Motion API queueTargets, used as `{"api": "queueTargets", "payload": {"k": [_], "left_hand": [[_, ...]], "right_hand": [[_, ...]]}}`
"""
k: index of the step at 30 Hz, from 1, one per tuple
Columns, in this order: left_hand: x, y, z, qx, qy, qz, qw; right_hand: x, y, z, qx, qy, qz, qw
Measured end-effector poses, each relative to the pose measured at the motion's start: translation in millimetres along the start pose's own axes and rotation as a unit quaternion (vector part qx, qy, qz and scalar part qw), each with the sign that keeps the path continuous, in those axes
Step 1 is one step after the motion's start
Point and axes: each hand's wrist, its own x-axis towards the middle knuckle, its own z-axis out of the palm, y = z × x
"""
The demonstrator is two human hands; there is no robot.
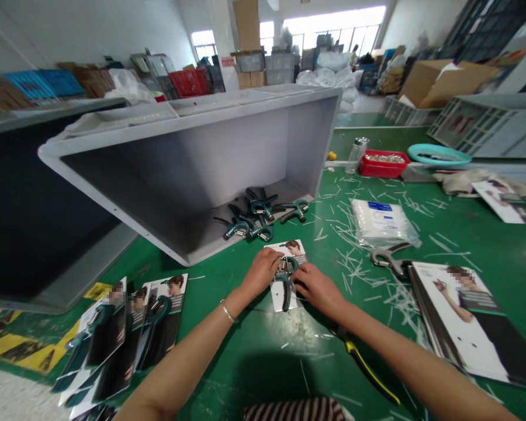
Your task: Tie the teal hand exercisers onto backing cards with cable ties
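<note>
A dark green and black hand grip strengthener point(283, 286) with a metal spring lies on a printed backing card point(294, 248) in front of me. My left hand point(262, 272) is closed at its upper left, fingertips by the spring, where a thin white strip shows. From the other side, my right hand point(319, 290) pinches the strengthener's right edge with curled fingers, partly hidden. Pliers point(368, 368) with yellow and black handles lie under my right forearm. Several more hand grip strengtheners point(258, 213) are heaped at the mouth of a tipped grey bin point(245, 117).
Carded strengtheners point(158, 316) are piled at the left. On the right are a stack of printed cards point(464, 316), a loose grey strengthener point(392, 259) and a bag of white strips point(382, 222). Clipped white strips litter the green table. Behind stand a red tray point(383, 166) and glass jar point(355, 156).
</note>
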Motion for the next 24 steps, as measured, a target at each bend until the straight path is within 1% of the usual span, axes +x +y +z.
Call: {"api": "queueTargets", "payload": {"k": [2, 4, 8, 10, 13, 15, 18, 21, 24], "left_hand": [[6.8, 0.4, 7.5, -0.059, 0.007, -0.024, 0.998], [7.2, 2.2, 14.3, -0.102, 0.006, -0.040, 0.994], [-1.3, 5.5, 21.8, -0.119, 0.022, -0.054, 0.991], [-3.6, 5.3, 23.3, -0.114, 0.032, -0.051, 0.992], [-3.9, 2.4, 25.7, -0.113, 0.044, -0.044, 0.992], [-4.1, -0.7, 28.0, -0.126, 0.056, -0.052, 0.989], [-5.5, -5.0, 31.8, -0.161, 0.069, -0.066, 0.982], [-6.3, -7.5, 34.4, -0.185, 0.080, -0.050, 0.978], [-5.5, -8.4, 35.3, -0.188, 0.090, -0.043, 0.977]], "right_hand": [[7.6, 3.1, 7.9, 0.026, 0.021, 0.009, 0.999], [16.0, 9.4, 14.8, 0.064, 0.053, 0.014, 0.996], [28.2, 24.4, 23.9, 0.146, 0.129, 0.051, 0.979], [30.1, 29.2, 25.8, 0.176, 0.141, 0.072, 0.971], [27.4, 30.9, 26.5, 0.186, 0.130, 0.076, 0.971], [23.6, 29.4, 26.3, 0.176, 0.115, 0.071, 0.975], [19.7, 25.8, 25.5, 0.151, 0.074, 0.049, 0.984], [20.1, 23.2, 24.1, 0.128, 0.044, 0.027, 0.990], [22.1, 23.0, 23.8, 0.116, 0.039, 0.023, 0.992]]}}
